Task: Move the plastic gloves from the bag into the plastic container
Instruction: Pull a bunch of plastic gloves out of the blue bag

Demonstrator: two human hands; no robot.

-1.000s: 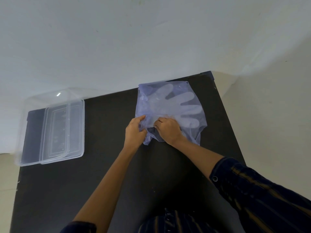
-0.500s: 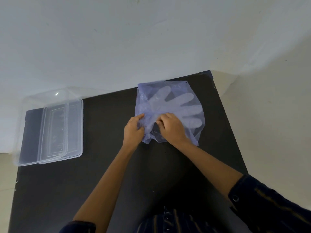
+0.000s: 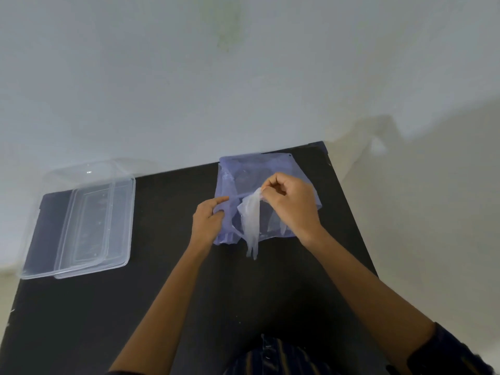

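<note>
On the black tabletop (image 3: 151, 307), a bluish see-through bag (image 3: 300, 171) lies flat in the upper middle of the frame, its far edge against the white wall (image 3: 189, 77). The right hand (image 3: 292, 207) is raised over the bag with its grip pinched on a thin clear glove (image 3: 251, 220); thumb and forefinger hold the glove's upper end, and the rest of it hangs down limp, its narrow lower end reaching past the bag's near edge over bare tabletop. More pale plastic shows inside the bag, just right of the hanging glove. The left hand (image 3: 207, 220) is at the bag's left side, forefinger stretched out across the film and the other fingers curled on the bag's edge, so its grip is closed on the bag.

The clear plastic container (image 3: 35, 217) sits at the left of the frame, well apart from the bag and both hands, with its clear lid (image 3: 119, 226) resting tilted partly over it. A dark striped sleeve (image 3: 446, 353) shows at the lower right corner.
</note>
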